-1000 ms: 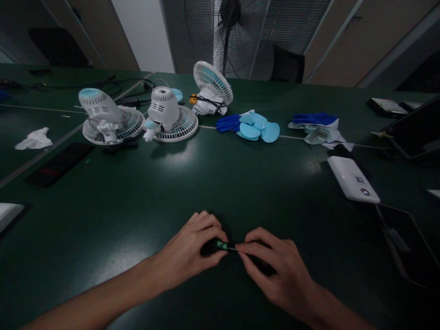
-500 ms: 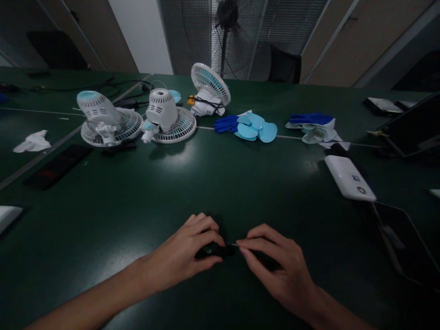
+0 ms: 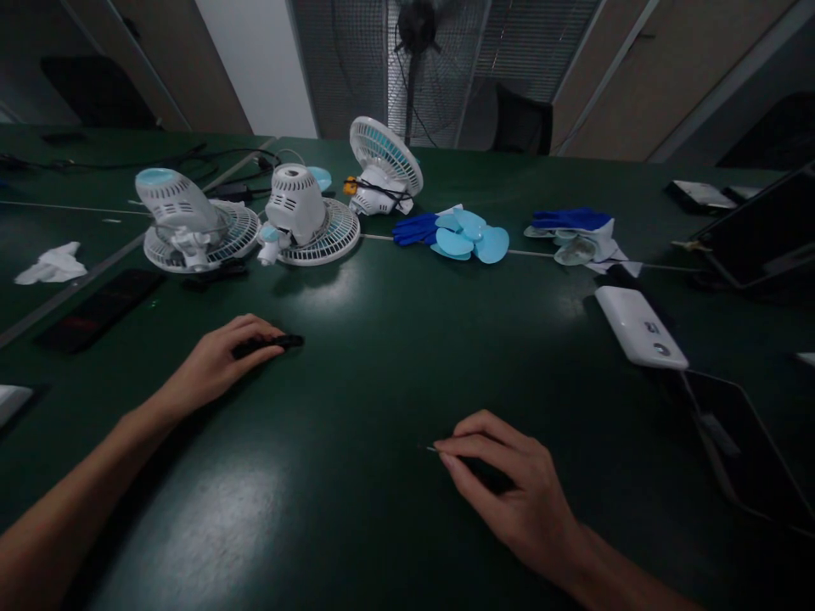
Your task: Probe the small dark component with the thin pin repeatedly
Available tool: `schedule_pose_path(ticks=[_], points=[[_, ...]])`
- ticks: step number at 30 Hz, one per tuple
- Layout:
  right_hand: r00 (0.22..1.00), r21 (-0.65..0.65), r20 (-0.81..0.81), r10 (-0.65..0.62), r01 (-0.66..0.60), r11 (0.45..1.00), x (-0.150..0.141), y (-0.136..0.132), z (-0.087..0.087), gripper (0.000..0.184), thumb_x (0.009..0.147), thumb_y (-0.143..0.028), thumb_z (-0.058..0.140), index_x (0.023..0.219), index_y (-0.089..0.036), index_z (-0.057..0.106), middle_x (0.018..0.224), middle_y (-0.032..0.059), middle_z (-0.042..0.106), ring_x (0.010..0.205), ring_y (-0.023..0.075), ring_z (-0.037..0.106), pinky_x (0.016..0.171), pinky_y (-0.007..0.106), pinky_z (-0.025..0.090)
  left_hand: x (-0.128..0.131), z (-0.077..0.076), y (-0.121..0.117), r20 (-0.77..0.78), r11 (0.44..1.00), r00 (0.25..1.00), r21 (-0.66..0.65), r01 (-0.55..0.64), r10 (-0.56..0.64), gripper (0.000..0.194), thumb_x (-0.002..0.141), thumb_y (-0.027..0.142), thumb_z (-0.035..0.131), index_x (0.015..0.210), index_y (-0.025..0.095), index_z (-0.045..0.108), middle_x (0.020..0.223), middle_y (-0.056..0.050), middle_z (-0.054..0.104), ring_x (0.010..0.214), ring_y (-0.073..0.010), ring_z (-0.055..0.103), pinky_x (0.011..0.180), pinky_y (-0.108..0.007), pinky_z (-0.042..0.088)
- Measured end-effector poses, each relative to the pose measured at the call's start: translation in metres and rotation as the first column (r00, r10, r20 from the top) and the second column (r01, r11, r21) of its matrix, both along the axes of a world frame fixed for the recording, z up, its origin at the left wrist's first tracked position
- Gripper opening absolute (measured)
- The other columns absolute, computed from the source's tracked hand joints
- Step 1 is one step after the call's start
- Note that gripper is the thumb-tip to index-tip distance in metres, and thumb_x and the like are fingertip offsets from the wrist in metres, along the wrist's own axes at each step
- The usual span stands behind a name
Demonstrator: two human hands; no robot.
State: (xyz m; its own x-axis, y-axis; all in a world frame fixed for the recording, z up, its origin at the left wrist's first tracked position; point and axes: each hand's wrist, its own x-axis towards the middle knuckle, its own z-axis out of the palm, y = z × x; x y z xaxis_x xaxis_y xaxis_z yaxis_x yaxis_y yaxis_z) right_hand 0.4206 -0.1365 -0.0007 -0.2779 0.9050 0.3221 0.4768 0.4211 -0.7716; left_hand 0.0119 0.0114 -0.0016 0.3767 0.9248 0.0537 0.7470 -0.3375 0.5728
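On the table [image 3: 362,373], left hand [image 3: 215,355] grips black object [image 3: 292,340], probably at placing step, calling for gentle release; right hand [image 3: 519,484] pinches thin rod [image 3: 431,449]

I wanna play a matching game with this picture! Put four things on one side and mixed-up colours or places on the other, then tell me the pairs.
Things:
1. black thing
2. thin rod
3. blades
4. box

Colours and places:
A. light blue, lying near the fans
B. in the left hand
C. white, lying over on the right side
D. poking out from the fingertips of the right hand

Right pairs: 1-B, 2-D, 3-A, 4-C
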Motion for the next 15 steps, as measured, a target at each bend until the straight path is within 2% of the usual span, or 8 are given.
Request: schedule_pose_path(ticks=[4, 7, 10, 12, 14, 15], points=[[1.000, 0.000, 0.000, 0.003, -0.003, 1.000, 0.000, 0.000, -0.001, 0.019, 0.096, -0.013, 0.064, 0.105, -0.022, 0.077, 0.093, 0.0045, 0.070, 0.077, 0.0150, 0.070, 0.065, 0.026, 0.056, -0.040, 0.002, 0.010, -0.026, 0.993, 0.993, -0.002, -0.117, 0.117, 0.048, 0.089, 0.061, 0.068, 0.117, 0.022, 0.073, 0.120, -0.004, 0.068, 0.107, -0.0226, 0.066, 0.093, -0.030, 0.051], [1.000, -0.009, 0.005, 0.016, -0.016, 1.000, 0.000, 0.000, -0.002, 0.018, 0.096, -0.013, 0.064, 0.105, -0.022, 0.077, 0.094, 0.0043, 0.069, 0.078, 0.0148, 0.070, 0.066, 0.026, 0.056, -0.058, 0.004, 0.013, -0.028, 0.979, 0.979, -0.012, -0.205, 0.204, 0.059, 0.083, 0.068, 0.071, 0.115, 0.019, 0.073, 0.118, -0.005, 0.069, 0.105, -0.0224, 0.066, 0.091, -0.029, 0.051], [1.000, -0.004, 0.017, 0.020, -0.019, 1.000, 0.001, 0.000, -0.002, 0.017, 0.096, -0.013, 0.065, 0.105, -0.022, 0.077, 0.094, 0.0040, 0.069, 0.078, 0.0146, 0.070, 0.065, 0.026, 0.055, -0.064, 0.008, 0.011, -0.028, 0.967, 0.968, -0.044, -0.250, 0.249, 0.065, 0.079, 0.071, 0.073, 0.115, 0.017, 0.073, 0.119, -0.006, 0.070, 0.106, -0.0229, 0.066, 0.092, -0.029, 0.051], [1.000, -0.004, 0.017, 0.023, -0.023, 1.000, 0.002, 0.000, -0.002, 0.018, 0.096, -0.013, 0.064, 0.105, -0.022, 0.077, 0.094, 0.0040, 0.069, 0.078, 0.0144, 0.070, 0.065, 0.026, 0.056, -0.063, 0.012, 0.008, -0.019, 0.963, 0.965, -0.057, -0.262, 0.262, 0.064, 0.079, 0.067, 0.075, 0.120, 0.018, 0.072, 0.122, -0.006, 0.070, 0.108, -0.0227, 0.065, 0.091, -0.028, 0.052], [1.000, -0.008, 0.016, 0.024, -0.024, 1.000, 0.002, -0.001, -0.002, 0.018, 0.096, -0.013, 0.064, 0.105, -0.022, 0.077, 0.094, 0.0040, 0.069, 0.078, 0.0144, 0.070, 0.065, 0.026, 0.056, -0.060, 0.016, 0.004, 0.010, 0.946, 0.946, -0.019, -0.323, 0.323, 0.060, 0.082, 0.059, 0.074, 0.127, 0.018, 0.069, 0.122, -0.006, 0.071, 0.104, -0.0213, 0.066, 0.083, -0.024, 0.053], [1.000, -0.006, 0.019, 0.023, -0.023, 1.000, 0.002, -0.001, -0.002, 0.018, 0.096, -0.013, 0.064, 0.105, -0.022, 0.077, 0.094, 0.0040, 0.069, 0.078, 0.0145, 0.070, 0.065, 0.026, 0.056, -0.059, 0.017, 0.001, 0.029, 0.920, 0.921, 0.028, -0.390, 0.389, 0.058, 0.085, 0.055, 0.071, 0.130, 0.019, 0.068, 0.119, -0.005, 0.072, 0.096, -0.0196, 0.066, 0.073, -0.022, 0.052]])
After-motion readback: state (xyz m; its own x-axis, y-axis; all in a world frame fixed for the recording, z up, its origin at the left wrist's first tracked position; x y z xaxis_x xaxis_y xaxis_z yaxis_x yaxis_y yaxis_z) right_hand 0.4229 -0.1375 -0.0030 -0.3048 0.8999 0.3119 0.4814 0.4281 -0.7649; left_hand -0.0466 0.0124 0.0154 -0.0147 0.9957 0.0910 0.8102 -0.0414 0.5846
